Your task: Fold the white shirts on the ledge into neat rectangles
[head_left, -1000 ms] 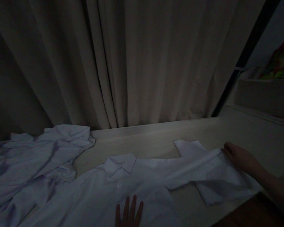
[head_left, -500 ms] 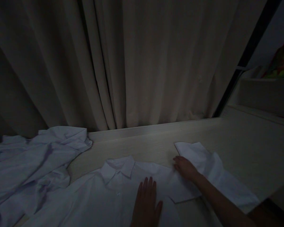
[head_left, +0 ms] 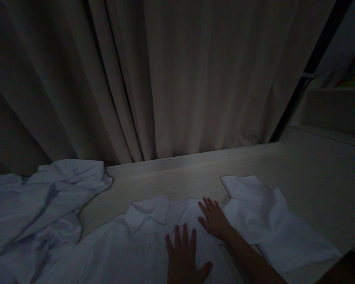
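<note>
- A dim room, seen from above the person's own hands; the light is low and colours read as grey-blue.
- A white collared shirt point(head_left: 142, 244) lies front-up on a pale wood-grain bench point(head_left: 298, 173), its collar pointing away from the viewer toward the back edge.
- The left hand point(head_left: 185, 260) lies flat on the shirt's chest, fingers spread and released, palm down, apparently pinning the thin cloth so it stays put.
- The right hand point(head_left: 214, 219) rests flat just beside it, nearer the shoulder, fingers straight and together, gripping nothing; it looks placed to press the fabric smooth.
- The shirt's short sleeve point(head_left: 254, 209) lies to the right, folded over on itself, with crisp, flat edges.
- The cloth looks light and woven, with soft creases and a stiffer, pointed collar.
- To the left, a heap of similar white garments point(head_left: 38, 201) lies rumpled in deep folds, touching the shirt's side.
- Behind the bench hangs a heavy beige curtain point(head_left: 180, 79) in long vertical pleats.
</note>
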Demonstrator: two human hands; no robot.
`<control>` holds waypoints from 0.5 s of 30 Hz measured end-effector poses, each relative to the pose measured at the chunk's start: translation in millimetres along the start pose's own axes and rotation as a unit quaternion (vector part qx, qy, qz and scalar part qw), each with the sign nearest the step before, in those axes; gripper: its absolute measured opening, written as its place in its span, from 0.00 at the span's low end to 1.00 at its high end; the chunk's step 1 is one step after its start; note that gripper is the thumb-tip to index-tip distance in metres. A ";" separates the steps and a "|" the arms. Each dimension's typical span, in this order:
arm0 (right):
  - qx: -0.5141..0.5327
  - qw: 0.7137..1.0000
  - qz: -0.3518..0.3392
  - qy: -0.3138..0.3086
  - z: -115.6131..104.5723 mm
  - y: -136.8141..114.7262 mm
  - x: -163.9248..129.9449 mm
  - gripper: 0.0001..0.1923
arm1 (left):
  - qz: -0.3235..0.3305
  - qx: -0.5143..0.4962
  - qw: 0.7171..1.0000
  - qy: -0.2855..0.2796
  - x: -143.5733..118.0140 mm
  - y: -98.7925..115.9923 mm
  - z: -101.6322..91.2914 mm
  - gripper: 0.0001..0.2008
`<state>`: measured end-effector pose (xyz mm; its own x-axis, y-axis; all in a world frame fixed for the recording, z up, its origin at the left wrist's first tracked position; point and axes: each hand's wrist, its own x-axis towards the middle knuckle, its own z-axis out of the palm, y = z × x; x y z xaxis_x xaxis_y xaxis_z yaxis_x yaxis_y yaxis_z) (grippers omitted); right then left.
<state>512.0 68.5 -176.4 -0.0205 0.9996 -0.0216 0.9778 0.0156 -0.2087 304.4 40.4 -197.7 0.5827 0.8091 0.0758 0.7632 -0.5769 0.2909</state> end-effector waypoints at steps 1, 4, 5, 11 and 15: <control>-0.002 1.000 0.001 0.004 0.6 0.1 0.3 0.35 | -0.009 0.002 1.000 0.004 6.9 -0.4 -4.6 0.42; -0.013 0.999 0.010 0.033 0.2 3.1 -6.3 0.36 | -0.027 0.021 0.999 0.018 36.2 -8.2 -24.8 0.34; -0.020 0.999 0.014 0.047 -1.2 5.9 -10.6 0.36 | -0.028 0.031 0.999 0.017 46.9 -13.2 -31.4 0.32; -0.108 0.984 0.099 0.099 -10.6 55.5 -49.9 0.37 | -0.033 0.080 0.996 0.000 77.0 -51.3 -35.8 0.39; -0.165 0.960 0.188 0.124 -1.6 100.5 -88.2 0.38 | -0.031 0.089 0.996 -0.007 76.9 -62.4 -27.8 0.48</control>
<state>612.5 -18.1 -194.0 0.3579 0.9106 0.2065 0.9198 -0.3819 0.0900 293.8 141.7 -183.5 0.5363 0.8426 0.0491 0.8342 -0.5380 0.1211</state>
